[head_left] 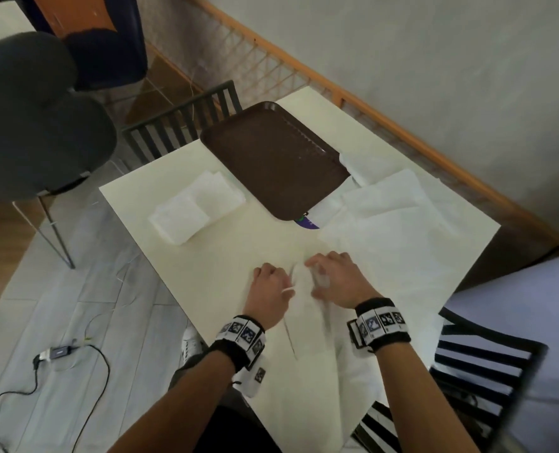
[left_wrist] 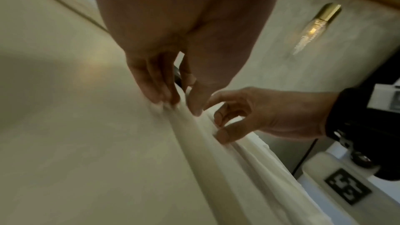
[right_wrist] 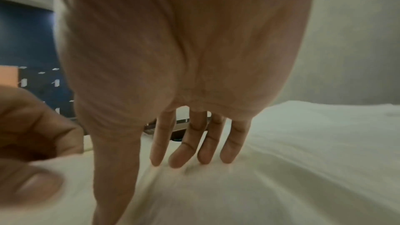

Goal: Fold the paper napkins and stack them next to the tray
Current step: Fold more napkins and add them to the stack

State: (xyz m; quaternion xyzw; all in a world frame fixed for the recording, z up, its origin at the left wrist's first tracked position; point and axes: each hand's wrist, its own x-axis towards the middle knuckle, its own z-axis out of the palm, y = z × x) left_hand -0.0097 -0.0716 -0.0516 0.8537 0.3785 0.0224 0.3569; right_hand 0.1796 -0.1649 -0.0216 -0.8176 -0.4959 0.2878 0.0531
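Hands on napkin [head_left: 304, 289] | left hand [head_left: 268, 286] pinching edge | right hand [head_left: 337, 276] fingertips pressing

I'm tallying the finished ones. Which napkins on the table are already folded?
The folded stack left of the brown tray, small neat squares. Those right of the tray lie spread open; both hands work another.

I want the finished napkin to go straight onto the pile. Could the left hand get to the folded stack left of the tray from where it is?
Probably yes. Bare table lies between the left hand and the folded stack beside the tray, though it is pinching the napkin.
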